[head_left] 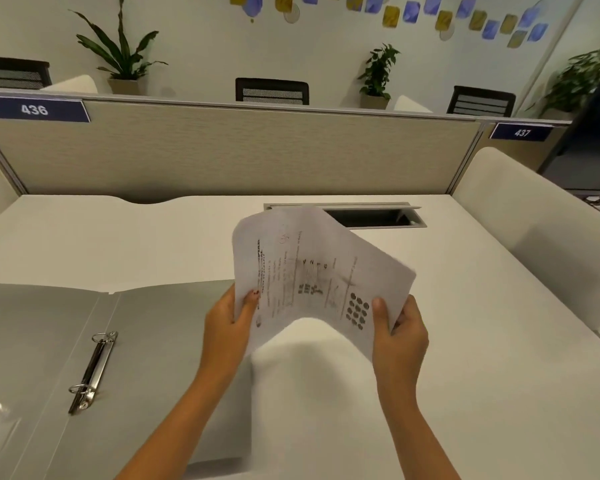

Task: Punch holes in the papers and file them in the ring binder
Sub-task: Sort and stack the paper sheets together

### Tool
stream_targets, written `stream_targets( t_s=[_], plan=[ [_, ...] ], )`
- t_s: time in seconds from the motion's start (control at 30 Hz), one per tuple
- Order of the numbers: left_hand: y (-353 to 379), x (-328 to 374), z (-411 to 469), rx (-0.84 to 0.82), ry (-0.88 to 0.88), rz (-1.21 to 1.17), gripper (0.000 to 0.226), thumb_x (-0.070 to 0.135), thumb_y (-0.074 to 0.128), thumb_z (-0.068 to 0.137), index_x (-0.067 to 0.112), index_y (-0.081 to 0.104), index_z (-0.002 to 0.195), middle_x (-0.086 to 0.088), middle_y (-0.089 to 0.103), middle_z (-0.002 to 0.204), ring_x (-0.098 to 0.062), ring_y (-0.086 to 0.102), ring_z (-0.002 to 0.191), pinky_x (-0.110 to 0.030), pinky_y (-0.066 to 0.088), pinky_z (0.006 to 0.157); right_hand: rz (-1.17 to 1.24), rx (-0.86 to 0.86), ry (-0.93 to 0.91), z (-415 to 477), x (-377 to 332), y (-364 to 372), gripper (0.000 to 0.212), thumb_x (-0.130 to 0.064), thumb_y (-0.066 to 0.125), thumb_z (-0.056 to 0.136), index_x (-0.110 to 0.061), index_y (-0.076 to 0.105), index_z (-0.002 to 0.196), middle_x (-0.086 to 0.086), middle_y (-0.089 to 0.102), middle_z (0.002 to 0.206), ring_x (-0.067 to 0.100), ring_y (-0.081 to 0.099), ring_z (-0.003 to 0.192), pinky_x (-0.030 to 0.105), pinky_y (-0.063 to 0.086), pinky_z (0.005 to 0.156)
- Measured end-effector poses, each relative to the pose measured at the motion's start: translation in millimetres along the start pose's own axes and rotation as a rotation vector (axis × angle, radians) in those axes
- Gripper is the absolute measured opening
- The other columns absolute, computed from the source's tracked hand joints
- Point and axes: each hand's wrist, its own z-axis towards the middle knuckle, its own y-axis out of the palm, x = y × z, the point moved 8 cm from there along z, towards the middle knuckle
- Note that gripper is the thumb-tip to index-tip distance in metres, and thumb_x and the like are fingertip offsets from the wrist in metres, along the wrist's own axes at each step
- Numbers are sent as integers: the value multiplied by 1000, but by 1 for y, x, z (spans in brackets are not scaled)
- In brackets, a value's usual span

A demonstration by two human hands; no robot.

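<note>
While the papers (319, 271) are held up over the table (465, 306), bowed between both hands, the step in hand looks to be gathering or squaring the sheets ahead of punching. The left hand (227, 327) pinches the left edge, thumb on the printed face and fingers behind; the right hand (400, 334) pinches the lower right corner the same way. The ring binder (146, 341) lies open flat on the table to the left, its rings (92, 372) apparently closed and bare of sheets. No hole punch is in view, so the next move likely calls for finding one and lining up one edge. The print is blurred, so whether the sheets carry holes cannot be told; how many sheets there are is unclear; the binder's left cover is cut off by the frame.
</note>
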Motion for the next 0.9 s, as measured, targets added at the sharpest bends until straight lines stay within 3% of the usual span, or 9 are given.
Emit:
stream_targets(
  t_s=[0.2,0.3,0.37,0.47,0.57,0.77,0.9],
  plan=[
    [21,-22,-20,35,-113,-230,38,38,62,83,24,62,118,7,73,103,-6,69,93,-25,58,75,146,71,87,-21,33,-7,21,-13,68,84,-25,60,100,-3,69,97,23,66,95,28,58,77],
    [23,-31,-24,31,-127,-221,27,34,64,83,30,64,110,9,72,102,-9,70,93,-18,56,67,130,80,152,-28,49,-9,32,-16,67,83,-40,59,102,-2,65,105,22,61,105,36,56,85],
    [22,-31,-25,45,-122,-207,18,28,62,87,31,64,105,9,71,98,-12,70,91,-15,54,61,155,93,199,-29,56,-11,24,-19,63,87,-32,59,107,-4,66,102,24,62,105,40,55,87],
    [20,-27,-24,86,-114,-214,16,35,58,86,32,66,99,7,72,93,-13,70,88,-21,57,64,189,105,191,-25,50,-12,28,-22,60,90,-18,60,117,2,68,103,21,65,100,38,55,84],
    [22,-28,-22,57,-133,-246,14,37,64,81,35,68,95,10,75,88,-9,71,85,-27,58,71,186,99,178,-22,49,-14,30,-23,60,89,-15,60,118,1,69,103,15,66,97,32,55,83],
    [31,-46,-25,-6,-198,-190,13,26,62,89,38,61,95,7,70,94,-18,69,91,-29,58,72,131,59,269,-30,85,-11,36,-20,55,93,-8,56,128,9,66,113,25,61,108,21,50,77],
    [28,-42,-27,8,-177,-196,14,25,60,90,34,62,101,8,70,96,-9,68,87,-20,57,67,149,80,260,-26,79,-20,30,-20,53,95,-8,59,122,7,67,109,22,63,103,20,49,76]
  ],
)
